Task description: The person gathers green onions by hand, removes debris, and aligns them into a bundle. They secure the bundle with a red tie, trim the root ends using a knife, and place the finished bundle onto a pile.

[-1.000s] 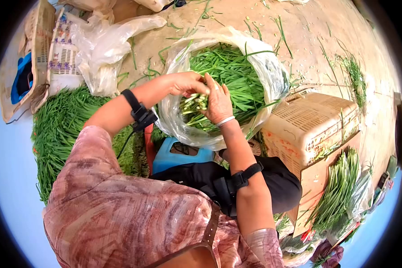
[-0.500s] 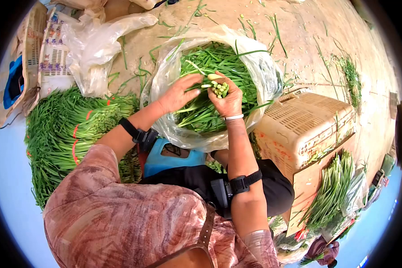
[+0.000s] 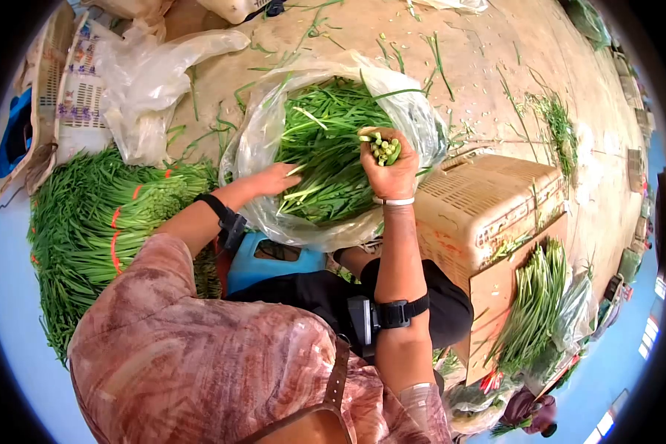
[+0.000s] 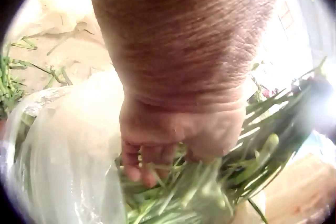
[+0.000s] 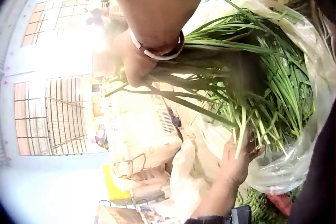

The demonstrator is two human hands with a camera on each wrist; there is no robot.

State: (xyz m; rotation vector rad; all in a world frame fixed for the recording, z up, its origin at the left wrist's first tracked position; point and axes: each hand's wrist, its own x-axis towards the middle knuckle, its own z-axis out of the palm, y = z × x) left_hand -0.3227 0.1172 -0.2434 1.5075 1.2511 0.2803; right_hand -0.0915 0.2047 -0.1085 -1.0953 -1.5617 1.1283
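A clear plastic bag (image 3: 246,140) stands wide, full of long green chives (image 3: 333,122) with pale stalk ends. My right hand (image 3: 391,172), with a white band at the wrist, grips a bunch of chives (image 3: 381,146) over the bag's right side, pale cut ends up. In the right wrist view the bunch's green leaves (image 5: 226,35) trail back toward the bag. My left hand (image 3: 276,180) reaches in at the bag's left side, fingers extended among the loose stalks. Seen from the left wrist, its fingers (image 4: 149,169) point down and touch the chives.
An upturned tan crate (image 3: 496,196) stands right of the bag, beside a cardboard piece with more chives (image 3: 533,307). A blue stool (image 3: 259,270) is near my knees. At left lie red-banded chive bundles (image 3: 129,214) and a crumpled plastic sheet (image 3: 144,96).
Both hands were together at the bunch above the bag. The left has let go and moved down left to the loose chives, while the right has carried the bunch rightward.
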